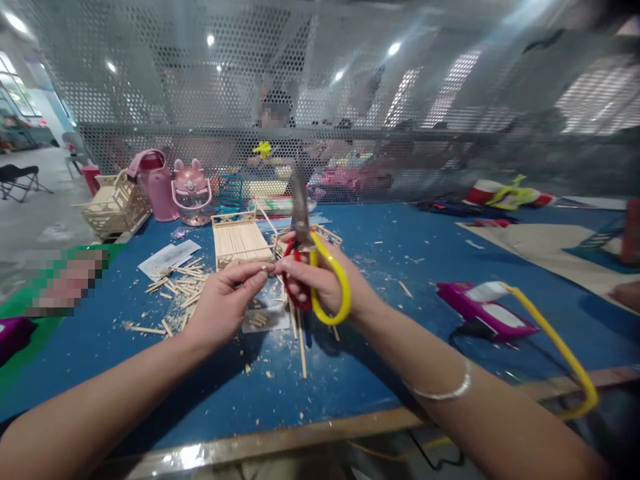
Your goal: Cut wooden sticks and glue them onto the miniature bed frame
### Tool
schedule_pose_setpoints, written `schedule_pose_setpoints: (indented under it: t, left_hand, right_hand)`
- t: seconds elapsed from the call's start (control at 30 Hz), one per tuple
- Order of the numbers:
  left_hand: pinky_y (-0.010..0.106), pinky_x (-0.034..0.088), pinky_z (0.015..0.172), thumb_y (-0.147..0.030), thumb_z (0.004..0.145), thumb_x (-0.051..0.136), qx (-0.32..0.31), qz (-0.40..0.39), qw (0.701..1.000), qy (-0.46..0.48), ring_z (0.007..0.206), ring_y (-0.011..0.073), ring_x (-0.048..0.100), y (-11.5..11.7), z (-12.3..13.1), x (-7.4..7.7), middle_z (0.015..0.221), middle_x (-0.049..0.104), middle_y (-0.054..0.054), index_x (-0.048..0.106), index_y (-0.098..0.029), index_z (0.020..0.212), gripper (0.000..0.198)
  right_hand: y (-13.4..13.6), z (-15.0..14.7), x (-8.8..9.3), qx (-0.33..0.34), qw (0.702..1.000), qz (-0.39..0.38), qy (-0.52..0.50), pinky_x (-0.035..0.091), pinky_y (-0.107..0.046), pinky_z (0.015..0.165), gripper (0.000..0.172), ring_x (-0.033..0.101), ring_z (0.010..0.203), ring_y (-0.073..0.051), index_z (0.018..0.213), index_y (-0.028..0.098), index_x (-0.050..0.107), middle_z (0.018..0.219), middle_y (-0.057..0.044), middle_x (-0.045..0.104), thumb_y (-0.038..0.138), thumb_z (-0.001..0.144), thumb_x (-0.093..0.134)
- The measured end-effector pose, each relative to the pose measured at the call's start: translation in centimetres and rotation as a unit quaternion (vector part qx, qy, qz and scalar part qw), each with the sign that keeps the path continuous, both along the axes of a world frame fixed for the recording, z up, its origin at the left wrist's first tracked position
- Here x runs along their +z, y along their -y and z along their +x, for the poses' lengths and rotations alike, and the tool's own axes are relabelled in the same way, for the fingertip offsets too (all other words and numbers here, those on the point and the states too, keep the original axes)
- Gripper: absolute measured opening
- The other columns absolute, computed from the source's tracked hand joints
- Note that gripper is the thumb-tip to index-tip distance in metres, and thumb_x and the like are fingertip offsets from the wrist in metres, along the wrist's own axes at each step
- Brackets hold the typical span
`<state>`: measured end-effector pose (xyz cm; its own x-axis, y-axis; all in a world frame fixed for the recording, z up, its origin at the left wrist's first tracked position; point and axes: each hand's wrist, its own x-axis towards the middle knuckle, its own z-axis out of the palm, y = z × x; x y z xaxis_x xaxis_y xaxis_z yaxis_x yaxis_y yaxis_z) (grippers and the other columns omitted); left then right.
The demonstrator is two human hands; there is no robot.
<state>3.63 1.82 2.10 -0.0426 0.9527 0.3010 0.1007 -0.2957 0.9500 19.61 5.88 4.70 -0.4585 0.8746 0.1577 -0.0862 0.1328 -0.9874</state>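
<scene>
Both hands meet above the table's middle. My left hand (223, 303) is closed in a pinch on a small pale wooden piece (265, 269). My right hand (327, 283) is wrapped around scissors (301, 217) with one yellow and one red handle, blades pointing up. Its thumb and fingertip reach to the left hand's fingertips; whether they also touch the wooden piece is unclear. Just beyond the hands sits a small bed-like frame of wooden sticks (241, 243). Loose sticks (187, 283) lie left of my left hand, and a white paper with short stick pieces (265, 320) lies below.
A pink jug (159, 190), a pink bottle (193, 197) and another stick model (113, 207) stand at back left. Right lies a purple-and-white device (487, 313) with a yellow cable. A perforated metal screen (200, 87) closes the back. Another person's hand (625, 295) shows at the right edge.
</scene>
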Motion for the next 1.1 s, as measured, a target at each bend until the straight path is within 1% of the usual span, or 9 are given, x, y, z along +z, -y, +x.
schedule_pose_setpoints:
  t: [0.1,0.23,0.4,0.5,0.6,0.7,0.77,0.93,1.1]
  left_hand:
    - [0.029,0.041,0.068,-0.024,0.08,0.058,0.019,0.047,0.999,-0.009,0.07,0.0143,0.05,0.1,0.5,-0.6,0.076,0.062,0.002,0.073,-0.023,0.091,0.019]
    - [0.028,0.043,0.067,-0.025,0.079,0.059,0.054,0.077,0.995,-0.02,0.071,0.0147,0.051,0.3,0.6,-1.9,0.071,0.055,0.001,0.073,-0.024,0.09,0.018]
    - [0.028,0.044,0.067,-0.026,0.08,0.058,0.049,0.06,0.992,-0.099,0.078,0.0164,0.054,0.7,-0.2,-2.7,0.08,0.06,0.004,0.071,-0.023,0.096,0.021]
    - [0.03,0.046,0.066,-0.029,0.08,0.058,0.035,0.028,0.993,-0.106,0.08,0.0177,0.058,0.9,-0.6,-2.6,0.09,0.064,0.006,0.068,-0.021,0.1,0.024]
    - [0.033,0.047,0.071,-0.03,0.077,0.062,0.012,-0.01,0.998,-0.061,0.083,0.0194,0.06,1.0,-0.5,-2.3,0.092,0.067,0.006,0.07,-0.021,0.094,0.021]
    - [0.036,0.047,0.079,-0.028,0.074,0.066,-0.021,-0.07,0.996,0.042,0.087,0.0203,0.061,1.1,0.0,-2.1,0.092,0.069,0.006,0.07,-0.022,0.093,0.02]
    - [0.036,0.046,0.083,-0.028,0.074,0.066,-0.028,-0.071,0.993,0.086,0.09,0.0204,0.06,1.2,0.3,-2.1,0.093,0.069,0.006,0.071,-0.022,0.09,0.018]
    - [0.028,0.046,0.072,-0.037,0.08,0.059,-0.015,-0.051,0.995,0.08,0.082,0.0168,0.057,1.7,0.0,-1.9,0.089,0.064,0.004,0.067,-0.02,0.082,0.019]
    - [0.023,0.04,0.059,-0.041,0.083,0.053,0.013,-0.052,0.998,0.043,0.061,0.0111,0.048,1.6,-0.8,-1.2,0.068,0.055,-0.001,0.057,-0.019,0.077,0.024]
  right_hand:
    - [0.4,-1.9,-0.8,0.036,0.998,-0.031,-0.044,0.035,-0.016,0.034,0.049,0.047,0.041,-0.005,0.1,0.023,0.044,0.06,0.009,0.051,0.034,0.062,0.074]
    - [0.6,-2.3,-2.4,0.011,0.995,-0.067,-0.078,0.036,-0.015,0.036,0.052,0.048,0.043,-0.004,0.099,0.022,0.044,0.063,0.009,0.053,0.033,0.06,0.076]
    - [0.2,-1.6,-3.3,-0.004,0.997,-0.041,-0.059,0.039,-0.017,0.04,0.051,0.047,0.042,-0.004,0.101,0.022,0.044,0.061,0.01,0.054,0.029,0.061,0.075]
    - [0.0,-1.3,-3.3,0.01,0.999,-0.02,-0.048,0.04,-0.017,0.043,0.051,0.048,0.044,-0.005,0.1,0.021,0.044,0.059,0.009,0.056,0.028,0.06,0.075]
    - [0.4,-1.4,-3.2,0.016,0.998,-0.044,-0.053,0.041,-0.018,0.044,0.05,0.05,0.046,-0.005,0.1,0.021,0.045,0.063,0.008,0.058,0.028,0.06,0.075]
    - [1.1,-1.7,-3.3,0.022,0.993,-0.082,-0.08,0.041,-0.017,0.042,0.05,0.05,0.045,-0.005,0.1,0.022,0.044,0.066,0.008,0.057,0.03,0.061,0.075]
    - [1.5,-2.0,-3.4,0.019,0.992,-0.085,-0.094,0.039,-0.017,0.04,0.05,0.05,0.045,-0.005,0.1,0.023,0.043,0.067,0.007,0.057,0.031,0.062,0.074]
    - [1.6,-2.0,-3.5,0.02,0.995,-0.061,-0.073,0.037,-0.017,0.038,0.051,0.045,0.041,-0.004,0.102,0.025,0.044,0.065,0.009,0.052,0.034,0.062,0.075]
    - [1.2,-1.2,-3.2,0.001,0.999,0.029,-0.014,0.029,-0.018,0.042,0.04,0.035,0.045,-0.004,0.092,0.019,0.053,0.058,0.009,0.043,0.038,0.064,0.074]
